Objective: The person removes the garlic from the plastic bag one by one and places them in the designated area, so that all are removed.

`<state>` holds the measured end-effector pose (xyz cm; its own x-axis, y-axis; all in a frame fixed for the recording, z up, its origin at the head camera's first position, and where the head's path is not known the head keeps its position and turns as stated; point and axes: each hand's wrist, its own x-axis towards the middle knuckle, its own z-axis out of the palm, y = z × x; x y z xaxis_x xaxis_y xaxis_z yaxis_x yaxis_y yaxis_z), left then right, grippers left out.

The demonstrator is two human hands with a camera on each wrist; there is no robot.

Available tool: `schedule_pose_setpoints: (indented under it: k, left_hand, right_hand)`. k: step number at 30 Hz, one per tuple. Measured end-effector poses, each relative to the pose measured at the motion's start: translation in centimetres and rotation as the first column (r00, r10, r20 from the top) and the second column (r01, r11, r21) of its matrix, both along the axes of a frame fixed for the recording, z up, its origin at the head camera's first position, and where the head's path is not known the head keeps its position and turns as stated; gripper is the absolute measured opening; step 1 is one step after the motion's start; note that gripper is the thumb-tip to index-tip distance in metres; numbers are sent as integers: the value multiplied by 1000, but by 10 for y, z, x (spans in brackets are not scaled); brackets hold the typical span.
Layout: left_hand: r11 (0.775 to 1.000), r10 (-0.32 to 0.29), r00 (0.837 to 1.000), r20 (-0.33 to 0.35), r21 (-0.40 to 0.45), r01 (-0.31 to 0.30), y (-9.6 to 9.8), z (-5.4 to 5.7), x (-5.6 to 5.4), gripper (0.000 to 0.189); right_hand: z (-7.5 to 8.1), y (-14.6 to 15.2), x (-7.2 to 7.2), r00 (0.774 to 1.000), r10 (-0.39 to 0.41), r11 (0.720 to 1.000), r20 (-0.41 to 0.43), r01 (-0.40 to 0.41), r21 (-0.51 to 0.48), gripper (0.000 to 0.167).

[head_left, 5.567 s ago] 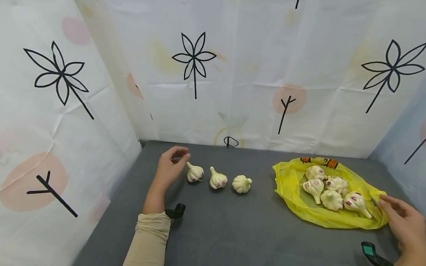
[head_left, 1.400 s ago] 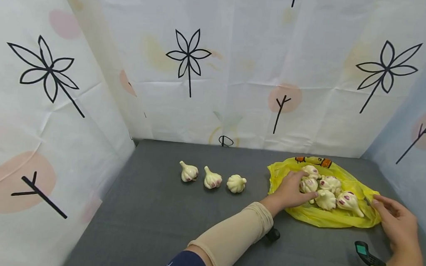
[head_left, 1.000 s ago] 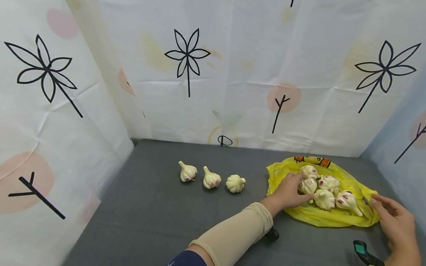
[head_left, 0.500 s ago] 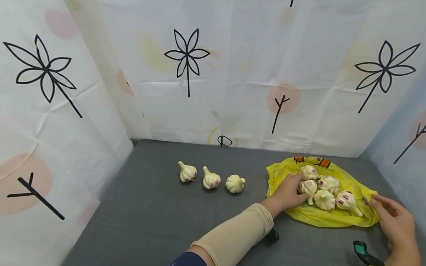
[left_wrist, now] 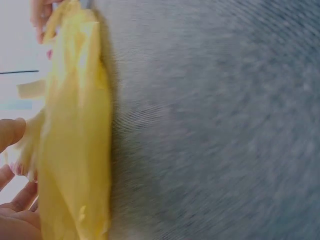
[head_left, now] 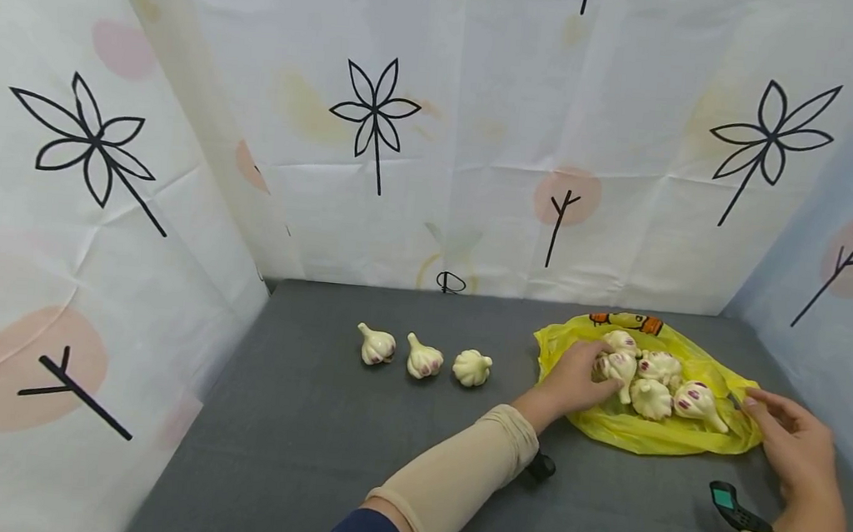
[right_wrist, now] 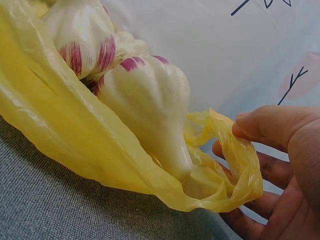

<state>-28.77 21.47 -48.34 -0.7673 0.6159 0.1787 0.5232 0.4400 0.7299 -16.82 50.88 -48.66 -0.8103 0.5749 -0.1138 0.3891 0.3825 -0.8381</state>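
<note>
A yellow plastic bag lies spread with its mouth wide on the right of the table, holding several garlic bulbs with purple marks. My left hand reaches over the bag's left side and grips the leftmost garlic bulb between thumb and fingers. In the left wrist view, that bulb is partly hidden behind the bag. At the bag's right end, my right hand pinches the rim; the right wrist view shows the thumb and fingers on the crumpled plastic, beside a bulb.
Three more garlic bulbs stand in a row left of the bag: a left one, a middle one and a right one. The grey tabletop meets a patterned cloth backdrop at the back and sides.
My left hand has left the row's far-left bulb and come across to the bag. Since half a second ago it has shifted slightly left, the gripped bulb tilting. My right hand keeps its place.
</note>
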Motion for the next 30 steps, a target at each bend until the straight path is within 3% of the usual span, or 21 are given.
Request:
schedule_pose_setpoints:
  k: [7,18,25,30]
  left_hand:
    - [994,-37,999,-10,103,38,-14,13,0,42]
    - [982,-104,995,-4,156,103,-38,24,4,44]
    - [979,-131,985,-109,141,146,-56,36,5,45]
    - [984,-93,987,-134,136,111,-71,40,5,44]
  right_hand:
    - [3,-3,-1,1000,0,1000,9,0,6,36]
    - [5,-6,0,999,12,999,-31,-10,50,31]
    - [4,-8,-1,1000,-7,999,-22,8,50,36]
    - [3,-12,-5,999,-46,998,-10,47,52,51]
